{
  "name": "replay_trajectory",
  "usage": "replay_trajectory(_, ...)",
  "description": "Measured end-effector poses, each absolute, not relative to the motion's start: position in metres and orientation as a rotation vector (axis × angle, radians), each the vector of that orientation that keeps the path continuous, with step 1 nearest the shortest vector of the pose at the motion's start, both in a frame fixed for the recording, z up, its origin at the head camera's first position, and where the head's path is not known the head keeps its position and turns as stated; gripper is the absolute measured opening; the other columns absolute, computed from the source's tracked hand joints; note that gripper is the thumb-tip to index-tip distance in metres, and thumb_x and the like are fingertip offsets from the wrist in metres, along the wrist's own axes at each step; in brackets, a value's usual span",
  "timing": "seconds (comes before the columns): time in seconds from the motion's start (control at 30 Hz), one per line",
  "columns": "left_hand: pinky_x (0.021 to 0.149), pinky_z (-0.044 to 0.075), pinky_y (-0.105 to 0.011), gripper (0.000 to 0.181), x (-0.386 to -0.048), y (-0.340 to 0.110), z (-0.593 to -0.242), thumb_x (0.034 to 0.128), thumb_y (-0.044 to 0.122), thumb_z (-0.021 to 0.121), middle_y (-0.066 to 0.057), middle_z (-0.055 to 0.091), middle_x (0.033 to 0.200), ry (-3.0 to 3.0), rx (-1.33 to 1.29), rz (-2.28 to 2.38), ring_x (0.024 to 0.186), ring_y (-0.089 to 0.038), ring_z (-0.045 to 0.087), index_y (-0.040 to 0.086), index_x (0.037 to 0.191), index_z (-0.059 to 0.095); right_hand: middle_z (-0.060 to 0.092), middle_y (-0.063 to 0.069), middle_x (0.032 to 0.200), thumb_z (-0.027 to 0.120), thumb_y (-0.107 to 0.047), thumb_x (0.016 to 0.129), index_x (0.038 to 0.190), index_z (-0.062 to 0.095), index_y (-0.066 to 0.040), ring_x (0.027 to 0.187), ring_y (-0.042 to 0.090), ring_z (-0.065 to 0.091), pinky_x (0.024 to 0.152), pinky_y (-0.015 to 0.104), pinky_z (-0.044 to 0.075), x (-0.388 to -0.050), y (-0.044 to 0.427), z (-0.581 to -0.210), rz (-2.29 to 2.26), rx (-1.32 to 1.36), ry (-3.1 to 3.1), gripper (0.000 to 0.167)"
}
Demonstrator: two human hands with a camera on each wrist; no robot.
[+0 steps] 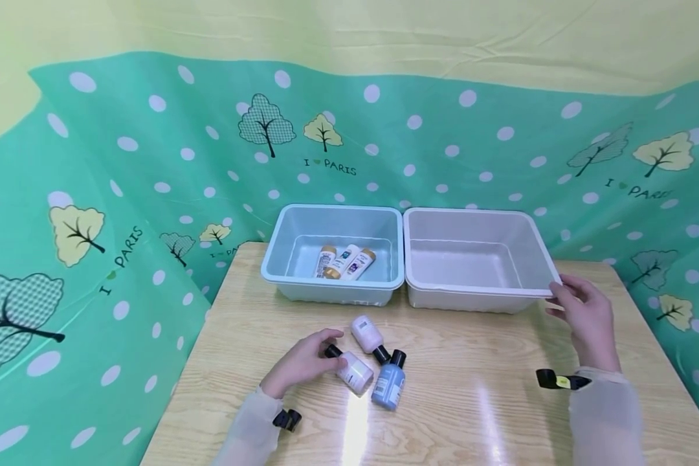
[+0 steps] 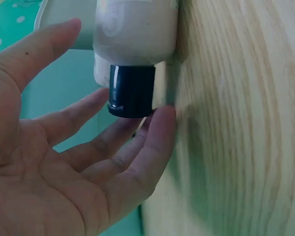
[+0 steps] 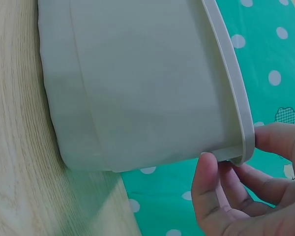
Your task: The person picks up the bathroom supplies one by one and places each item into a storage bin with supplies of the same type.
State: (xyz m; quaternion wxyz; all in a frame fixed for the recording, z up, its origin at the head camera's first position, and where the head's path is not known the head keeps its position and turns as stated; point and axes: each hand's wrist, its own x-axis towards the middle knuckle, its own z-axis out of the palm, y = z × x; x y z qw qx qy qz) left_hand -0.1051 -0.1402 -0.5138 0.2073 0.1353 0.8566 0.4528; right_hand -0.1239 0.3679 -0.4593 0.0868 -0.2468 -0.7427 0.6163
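My left hand (image 1: 303, 364) reaches over a white bottle with a black cap (image 1: 355, 374) lying on the table. In the left wrist view the fingers spread around the black cap (image 2: 132, 91) and do not close on it. Just beyond lie a second pale bottle (image 1: 367, 334) and a blue bottle (image 1: 389, 386), both black-capped. My right hand (image 1: 588, 317) holds the near right corner of the light grey bin (image 1: 472, 291). Thumb and fingers pinch its rim (image 3: 247, 132) in the right wrist view.
Left of the grey bin and right beside it stands a light blue bin (image 1: 332, 283) with several white tubes (image 1: 349, 262) with gold caps inside. A green dotted cloth (image 1: 419, 155) hangs behind the wooden table (image 1: 443, 414) and at its sides.
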Motion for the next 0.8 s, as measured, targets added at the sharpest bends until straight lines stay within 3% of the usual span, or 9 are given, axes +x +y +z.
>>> replay_trajectory(0.3,0.09,0.053,-0.043,0.055,-0.11,-0.143,-0.525,0.0885,0.024,0.078,-0.016,0.063,0.124,2.236,0.338,1.394,0.11,-0.032,0.062,0.0,0.134,0.057,0.057,0.0,0.11,0.069,-0.03,0.097,0.146,0.048,-0.006,0.088,0.012,0.063,0.065,0.024,0.059,-0.125,0.367,-0.461,1.928,-0.773,-2.12,0.059)
replay_trajectory(0.6,0.082,0.056,-0.031,0.039,-0.109,-0.147,-0.533,0.0923,0.011,0.072,-0.01,0.069,0.107,2.104,0.389,1.491,0.097,-0.021,0.066,-0.004,0.127,0.06,0.058,0.002,0.11,0.069,-0.031,0.097,0.147,0.047,-0.006,0.088,0.013,0.064,0.066,0.025,0.059,-0.124,0.368,-0.464,1.948,-0.772,-2.1,0.06)
replay_trajectory(0.8,0.08,0.055,-0.028,0.042,-0.109,-0.149,-0.532,0.0888,0.008,0.075,-0.009,0.069,0.102,2.022,0.378,1.54,0.094,-0.02,0.066,-0.004,0.126,0.061,0.059,0.002,0.112,0.069,-0.032,0.096,0.148,0.047,-0.008,0.088,0.012,0.064,0.065,0.024,0.059,-0.124,0.369,-0.466,1.963,-0.766,-2.089,0.061)
